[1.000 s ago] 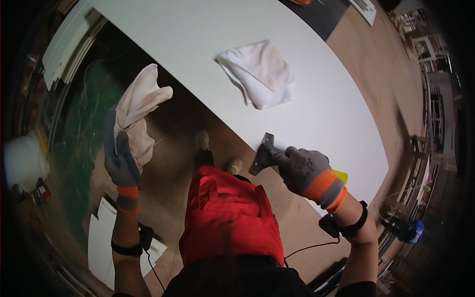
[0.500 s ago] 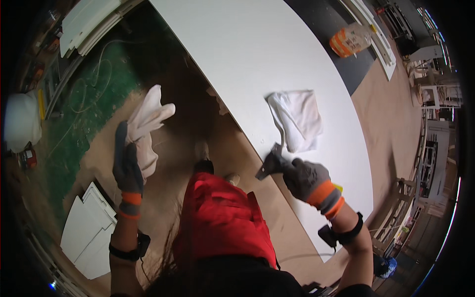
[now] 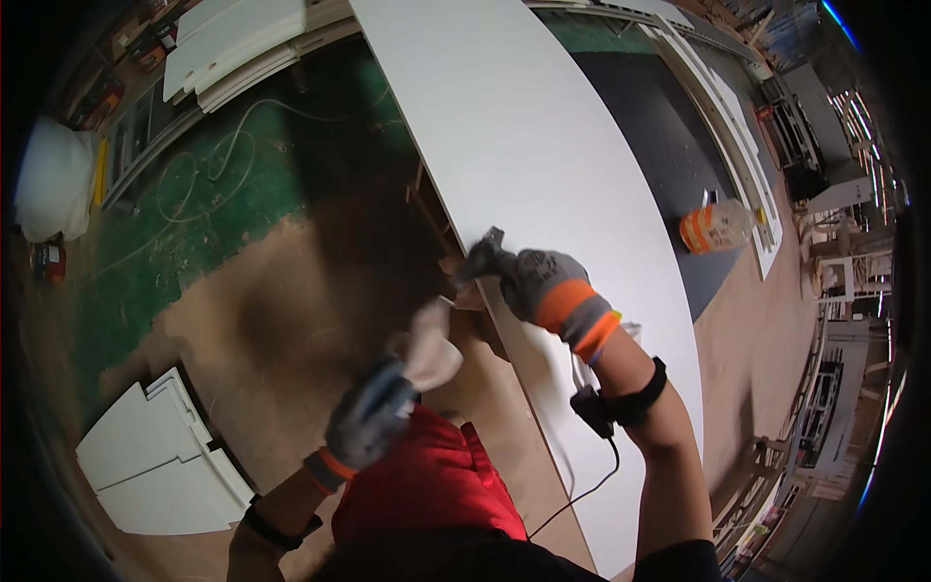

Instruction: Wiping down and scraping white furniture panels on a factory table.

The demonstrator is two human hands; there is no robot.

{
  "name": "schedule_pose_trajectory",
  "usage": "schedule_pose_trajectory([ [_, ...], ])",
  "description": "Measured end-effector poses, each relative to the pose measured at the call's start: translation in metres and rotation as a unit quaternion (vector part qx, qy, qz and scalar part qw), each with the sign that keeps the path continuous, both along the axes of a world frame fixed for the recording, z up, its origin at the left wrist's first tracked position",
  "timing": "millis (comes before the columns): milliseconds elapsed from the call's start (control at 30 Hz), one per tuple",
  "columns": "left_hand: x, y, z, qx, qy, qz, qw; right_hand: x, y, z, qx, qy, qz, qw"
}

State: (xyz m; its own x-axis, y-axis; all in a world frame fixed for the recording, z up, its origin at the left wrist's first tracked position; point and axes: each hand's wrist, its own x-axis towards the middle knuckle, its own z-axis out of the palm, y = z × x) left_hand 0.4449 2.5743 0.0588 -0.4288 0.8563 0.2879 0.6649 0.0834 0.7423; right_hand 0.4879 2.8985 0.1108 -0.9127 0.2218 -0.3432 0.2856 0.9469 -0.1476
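Observation:
My right hand (image 3: 545, 283), in a grey glove with orange cuff bands, is closed around a dark scraper-like tool (image 3: 485, 256). The tool is blurred and lies over the near left edge of a long white panel (image 3: 582, 184). Lower and to the left, my gloved left hand (image 3: 370, 412) grips a pale cloth (image 3: 432, 351), bunched and smeared by motion, beside the panel's edge. A second white cloth on the panel is nearly all hidden behind my right forearm.
A clear bottle with orange stripes (image 3: 718, 228) stands on a dark surface right of the panel. White boards (image 3: 160, 461) lie at lower left, and more are stacked (image 3: 242, 48) at upper left. A thin hose (image 3: 254, 114) curls over green floor.
My left hand has brought its cloth right and down, toward the panel. The right hand has moved up and left with the tool, to the panel's edge. The view has shifted.

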Motion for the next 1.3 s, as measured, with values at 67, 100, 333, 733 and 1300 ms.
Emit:
schedule_pose_trajectory([
  [67, 0.003, 0.030, 0.007, 0.056, 0.046, -0.072, 0.995, -0.025, 0.009, 0.002, 0.000, 0.000, 0.001, 1.000],
  [100, 0.006, 0.045, 0.015, 0.061, 0.088, -0.096, 0.990, -0.035, 0.008, 0.003, -0.009, 0.006, 0.006, 1.000],
  [333, 0.040, 0.140, -0.002, 0.162, 0.160, -0.186, 0.956, 0.018, -0.003, 0.016, -0.009, -0.062, -0.059, 0.996],
  [733, -0.020, 0.205, 0.001, -0.009, -0.251, -0.225, 0.941, -0.145, 0.031, 0.028, 0.041, -0.175, -0.025, 0.983],
  [1300, -0.257, 0.306, -0.020, 0.059, 0.030, -0.007, 0.998, -0.391, 0.099, 0.020, 0.052, -0.135, 0.006, 0.989],
])
